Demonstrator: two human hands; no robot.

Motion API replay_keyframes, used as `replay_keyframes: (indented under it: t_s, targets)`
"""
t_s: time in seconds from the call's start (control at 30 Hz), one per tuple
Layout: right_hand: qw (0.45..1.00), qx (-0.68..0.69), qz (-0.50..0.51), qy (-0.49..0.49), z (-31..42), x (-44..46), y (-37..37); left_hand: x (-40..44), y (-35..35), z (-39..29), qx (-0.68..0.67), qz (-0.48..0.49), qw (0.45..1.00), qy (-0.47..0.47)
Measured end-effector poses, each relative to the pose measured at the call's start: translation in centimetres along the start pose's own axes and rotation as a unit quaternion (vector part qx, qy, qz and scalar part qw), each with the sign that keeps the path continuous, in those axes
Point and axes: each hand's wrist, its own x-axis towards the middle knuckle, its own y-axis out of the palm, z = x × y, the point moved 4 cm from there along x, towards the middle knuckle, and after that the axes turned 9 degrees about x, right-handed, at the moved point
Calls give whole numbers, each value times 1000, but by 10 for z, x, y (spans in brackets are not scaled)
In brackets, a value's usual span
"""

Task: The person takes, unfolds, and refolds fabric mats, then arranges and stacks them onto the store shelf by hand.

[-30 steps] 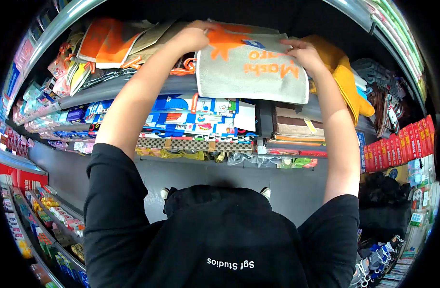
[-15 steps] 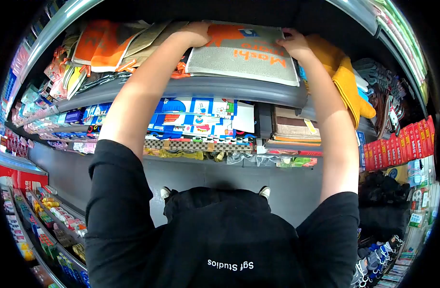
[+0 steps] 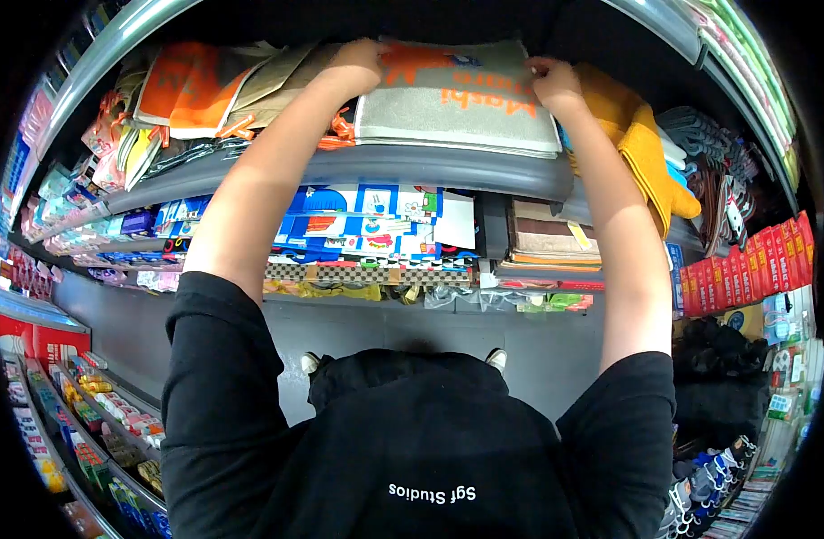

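I see grey towel (image 3: 457, 126) with orange lettering lying on upper shelf (image 3: 457, 171), its near side along shelf's front edge. My left hand (image 3: 360, 63) at towel's far left corner, fingertips blurred; how open, or whether gripping, I cannot tell. My right hand (image 3: 558, 84) at far right corner, fingers bent toward thumb; firm hold I cannot confirm. Orange towel (image 3: 201, 90) farther left, yellow cloth (image 3: 644, 148) draped over front edge at right.
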Motion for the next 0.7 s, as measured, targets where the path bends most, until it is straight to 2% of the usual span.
replay_keyframes:
  t_s: [0.07,0.13,0.2,0.3,0.43,0.5,0.53,0.6,0.7]
  targets:
    - [998,-45,48,13,-22,5,16,0,12,3,14,11,1000,16]
    - [996,-66,66,17,-14,3,13,4,16,4,28,21,999,32]
    - [995,-64,73,-23,-11,4,16,8,17,3,20,48,998,38]
    - [997,-60,39,0,-12,7,18,14,13,-3,17,70,996,49]
    - [996,-75,44,9,-11,9,21,21,19,0,-11,58,998,33]
    - [997,-64,40,-13,-10,10,22,23,22,1,-40,-19,995,95]
    - [997,-63,40,-11,-8,7,21,23,18,-1,-40,-17,995,95]
    - [998,-52,-19,-25,-1,3,15,21,10,-7,-56,87,992,71]
    - [998,-58,-10,-35,-2,4,16,13,-2,-17,-10,37,997,71]
